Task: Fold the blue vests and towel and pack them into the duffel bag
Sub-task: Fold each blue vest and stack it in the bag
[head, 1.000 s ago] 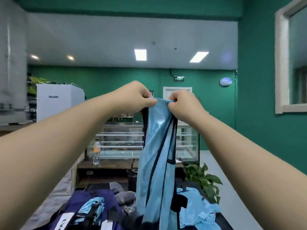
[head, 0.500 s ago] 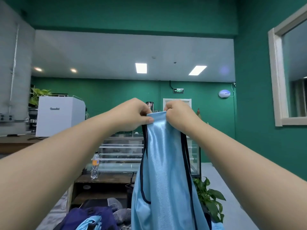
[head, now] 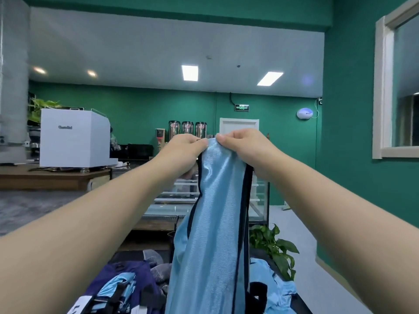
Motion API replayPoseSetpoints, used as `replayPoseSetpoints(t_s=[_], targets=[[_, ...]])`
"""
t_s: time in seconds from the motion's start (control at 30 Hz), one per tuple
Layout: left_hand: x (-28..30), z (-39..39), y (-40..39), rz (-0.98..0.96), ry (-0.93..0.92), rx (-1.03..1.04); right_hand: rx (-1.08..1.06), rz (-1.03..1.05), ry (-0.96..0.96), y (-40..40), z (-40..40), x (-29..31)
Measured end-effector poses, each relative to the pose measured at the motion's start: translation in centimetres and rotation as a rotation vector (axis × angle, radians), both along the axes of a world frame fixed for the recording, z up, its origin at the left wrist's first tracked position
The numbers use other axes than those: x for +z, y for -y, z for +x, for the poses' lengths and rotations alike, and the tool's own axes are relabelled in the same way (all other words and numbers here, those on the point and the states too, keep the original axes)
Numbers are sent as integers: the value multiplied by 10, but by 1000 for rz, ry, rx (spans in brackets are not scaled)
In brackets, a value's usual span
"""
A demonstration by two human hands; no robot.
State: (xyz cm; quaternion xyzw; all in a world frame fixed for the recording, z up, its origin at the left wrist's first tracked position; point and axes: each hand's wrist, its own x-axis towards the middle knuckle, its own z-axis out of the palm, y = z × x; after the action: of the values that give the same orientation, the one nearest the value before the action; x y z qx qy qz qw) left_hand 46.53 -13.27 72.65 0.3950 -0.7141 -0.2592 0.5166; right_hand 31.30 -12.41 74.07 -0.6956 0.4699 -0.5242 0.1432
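A light blue vest (head: 215, 223) with dark trim hangs straight down in front of me. My left hand (head: 183, 148) and my right hand (head: 244, 143) pinch its top edge side by side, almost touching, at chest height. Below, at the bottom left, lies the dark purple duffel bag (head: 127, 273) with a folded blue piece (head: 118, 284) in it. More light blue fabric (head: 274, 286) lies on the dark table at the bottom right. A grey towel (head: 156, 264) sits bunched behind the bag.
A potted plant (head: 274, 245) stands beside the table on the right. Behind are a glass display case (head: 172, 200), a wooden counter with a white machine (head: 72, 137) and green walls.
My hands stay together on the vest's top edge. The vest now hangs as a narrower, straighter strip, and the view has tilted back down, showing more of the bag and table.
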Motion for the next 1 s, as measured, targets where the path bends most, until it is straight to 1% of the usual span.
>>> replayPoseSetpoints(t_s=[0.03, 0.13, 0.27, 0.33, 0.37, 0.43, 0.47, 0.5, 0.53, 0.57, 0.63, 0.67, 0.73, 0.8, 0.83, 0.9, 1.0], targets=[[-4, -3, -2, 9, 21, -33, -2, -17, 9, 1, 0, -1], [-18, -10, -5, 50, 141, -223, -36, -54, 54, 5, -7, -4], [-47, -14, -6, 130, 373, -430, -137, -85, 40, 11, -22, -10], [-62, -13, -8, 158, 536, -485, -182, -83, 56, 15, -35, -15], [-69, -12, -9, 127, 669, -452, -207, -81, 65, 17, -42, -17], [-80, -9, -12, -28, 1030, -269, -254, -92, 77, 20, -58, -23], [-85, -5, -10, -117, 1180, -175, -271, -96, 82, 23, -66, -26], [-88, 0, -9, -185, 1265, -110, -284, -90, 81, 24, -74, -29], [-89, 7, -6, -236, 1288, -81, -296, -77, 73, 25, -81, -32], [-89, 14, -2, -271, 1269, -76, -303, -59, 56, 25, -86, -35], [-84, 27, 6, -296, 1150, -110, -317, -57, 29, 24, -94, -38], [-80, 32, 9, -322, 1078, -126, -323, -91, 33, 22, -95, -37], [-73, 38, 11, -452, 941, -129, -325, -211, 87, 16, -96, -33], [-71, 43, 10, -533, 919, -95, -314, -267, 92, 9, -96, -31], [-71, 45, 8, -529, 950, -82, -307, -252, 55, 7, -95, -31], [-75, 49, 4, -458, 980, -101, -285, -222, 10, 2, -92, -35], [-73, 52, -11, -392, 854, -118, -251, -269, 41, -8, -86, -36]])
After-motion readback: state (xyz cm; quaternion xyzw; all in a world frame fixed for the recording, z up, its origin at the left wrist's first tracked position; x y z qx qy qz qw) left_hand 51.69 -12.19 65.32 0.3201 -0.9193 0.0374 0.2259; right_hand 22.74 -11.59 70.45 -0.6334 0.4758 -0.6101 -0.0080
